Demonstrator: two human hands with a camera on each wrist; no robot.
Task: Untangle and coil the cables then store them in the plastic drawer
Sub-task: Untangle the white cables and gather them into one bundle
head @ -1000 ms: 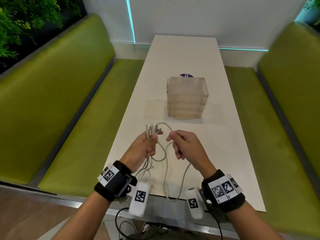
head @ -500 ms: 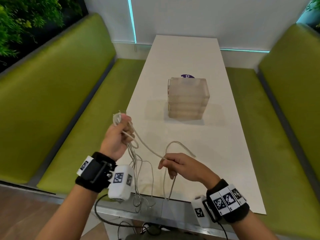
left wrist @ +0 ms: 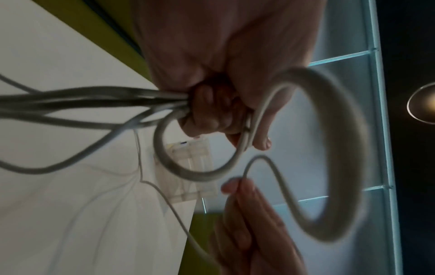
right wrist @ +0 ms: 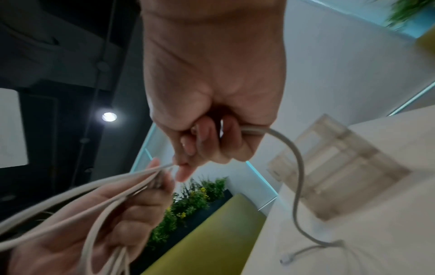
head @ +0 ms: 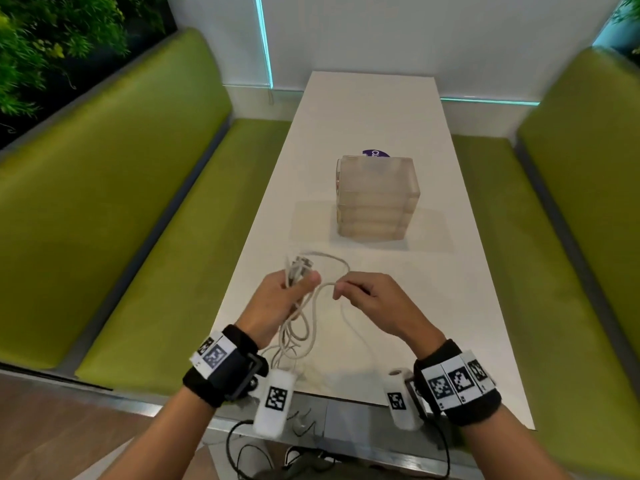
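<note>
My left hand (head: 287,294) grips a bundle of light grey cables (head: 298,327), with their plug ends (head: 300,265) sticking up above the fist. Loops hang from it down to the white table (head: 381,109). Just to the right, my right hand (head: 360,296) pinches one cable strand that arcs back to the left hand. In the left wrist view the fingers (left wrist: 212,115) curl round several cables (left wrist: 94,100). In the right wrist view the fingers (right wrist: 212,141) hold a cable (right wrist: 297,178) that trails to the table. The translucent plastic drawer unit (head: 375,199) stands beyond the hands, its drawers shut.
Green padded benches (head: 121,209) run along both sides of the table. A purple sticker (head: 375,153) shows behind the drawer unit. A white wall closes the far end. Dark wires (head: 249,452) hang below the table's near edge.
My left hand, which had swung out left with the bundle, has come back to the centre. My right hand has risen to meet it, so the strand between them is short again.
</note>
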